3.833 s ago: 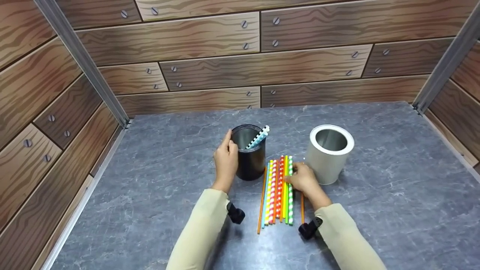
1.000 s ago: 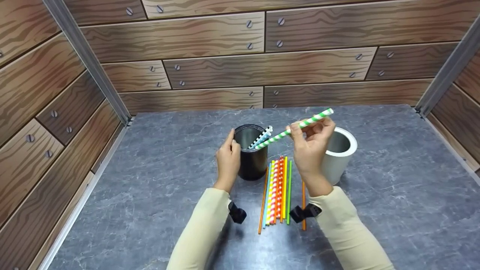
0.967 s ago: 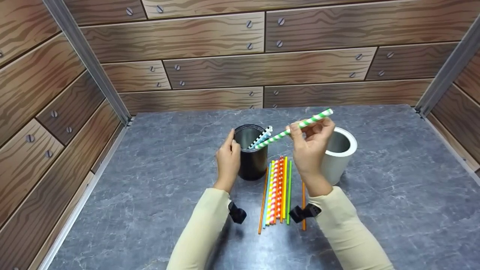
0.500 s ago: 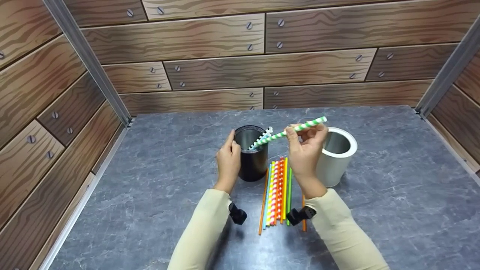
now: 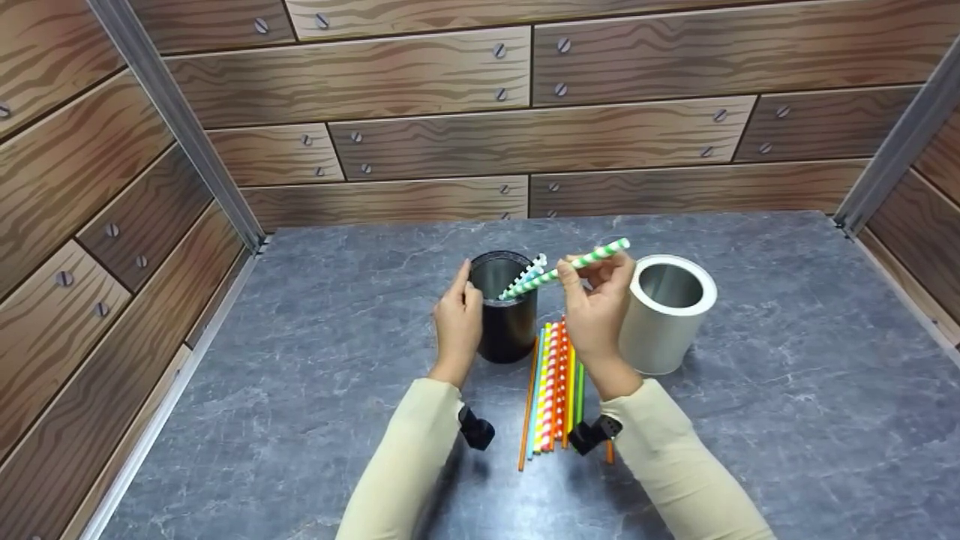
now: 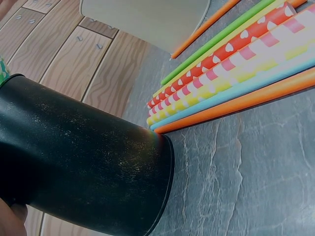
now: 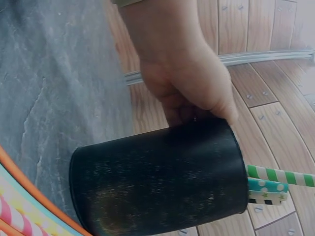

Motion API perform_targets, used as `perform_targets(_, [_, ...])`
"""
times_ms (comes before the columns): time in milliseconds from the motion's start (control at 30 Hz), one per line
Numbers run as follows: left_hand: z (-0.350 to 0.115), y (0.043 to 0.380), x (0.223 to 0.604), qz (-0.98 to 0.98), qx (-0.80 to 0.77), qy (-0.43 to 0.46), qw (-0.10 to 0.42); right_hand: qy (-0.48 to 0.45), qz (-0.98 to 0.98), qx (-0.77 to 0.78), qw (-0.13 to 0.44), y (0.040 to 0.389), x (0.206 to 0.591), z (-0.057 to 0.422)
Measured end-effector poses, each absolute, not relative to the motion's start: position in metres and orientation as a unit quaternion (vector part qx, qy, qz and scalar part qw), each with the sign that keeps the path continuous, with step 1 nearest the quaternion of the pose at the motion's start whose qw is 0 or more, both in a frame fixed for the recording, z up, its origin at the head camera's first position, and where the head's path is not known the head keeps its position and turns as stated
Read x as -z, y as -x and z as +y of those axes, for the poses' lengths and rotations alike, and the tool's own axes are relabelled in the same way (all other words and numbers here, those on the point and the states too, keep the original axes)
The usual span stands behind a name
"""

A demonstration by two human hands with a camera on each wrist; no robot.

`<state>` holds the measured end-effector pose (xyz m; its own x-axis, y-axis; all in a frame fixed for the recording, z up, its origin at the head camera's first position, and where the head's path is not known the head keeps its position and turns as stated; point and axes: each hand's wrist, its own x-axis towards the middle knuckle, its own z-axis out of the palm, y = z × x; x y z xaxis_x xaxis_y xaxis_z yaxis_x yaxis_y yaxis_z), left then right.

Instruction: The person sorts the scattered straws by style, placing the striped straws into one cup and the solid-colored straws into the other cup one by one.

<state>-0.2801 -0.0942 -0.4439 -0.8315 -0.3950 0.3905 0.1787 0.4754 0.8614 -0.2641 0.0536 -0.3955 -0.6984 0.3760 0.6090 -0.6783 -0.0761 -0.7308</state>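
On the table a black cylindrical cup (image 5: 507, 334) stands upright. My left hand (image 5: 456, 322) holds it from the left, its index finger up at the rim; the right wrist view shows this hand (image 7: 194, 81) against the cup's side. Above and right of the cup, my right hand (image 5: 596, 315) pinches a green-and-white striped straw (image 5: 604, 251). That straw slants down left, its lower end inside the cup's mouth. A blue dotted straw (image 7: 270, 185) and a pale patterned straw (image 7: 268, 196) lean out of the cup beside it.
Several colourful straws (image 5: 551, 390) lie in a row in front of the cup, partly under my right forearm. A single orange straw (image 5: 610, 452) lies right of them. A white cylindrical cup (image 5: 660, 341) stands to the right. Wood-patterned panels (image 5: 420, 135) enclose the table (image 5: 322, 337).
My right hand picked the green-and-white straw from the row and carried it up to the black cup. Lately it moved left and slightly down, the straw's end entering. My left hand stayed put.
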Motion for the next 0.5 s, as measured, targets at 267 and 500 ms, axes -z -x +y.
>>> perform_targets(267, [-0.094,0.280,0.445,-0.811,0.503,-0.066,0.291,-0.130,-0.628,-0.692,0.330,0.268,0.407,0.049])
perform_targets(500, [-0.094,0.280,0.445,-0.807,0.515,-0.061,0.283,-0.143,-0.649,-0.683,0.304,0.267,0.411,0.048])
